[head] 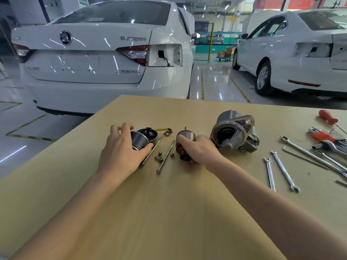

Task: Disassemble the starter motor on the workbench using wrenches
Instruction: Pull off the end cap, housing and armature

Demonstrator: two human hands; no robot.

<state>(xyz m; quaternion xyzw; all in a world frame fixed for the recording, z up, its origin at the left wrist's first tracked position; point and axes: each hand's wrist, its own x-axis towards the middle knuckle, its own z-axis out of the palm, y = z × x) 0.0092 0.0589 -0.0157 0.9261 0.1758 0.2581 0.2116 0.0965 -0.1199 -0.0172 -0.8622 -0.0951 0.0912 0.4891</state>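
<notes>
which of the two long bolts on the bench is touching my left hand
The left long bolt, running under the left hand's thumb; the right long bolt lies clear between both hands.

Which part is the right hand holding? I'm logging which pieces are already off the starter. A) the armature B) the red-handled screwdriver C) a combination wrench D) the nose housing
A: the right hand curls round the armature, which is out of the nose housing standing beside it on the workbench.
</notes>
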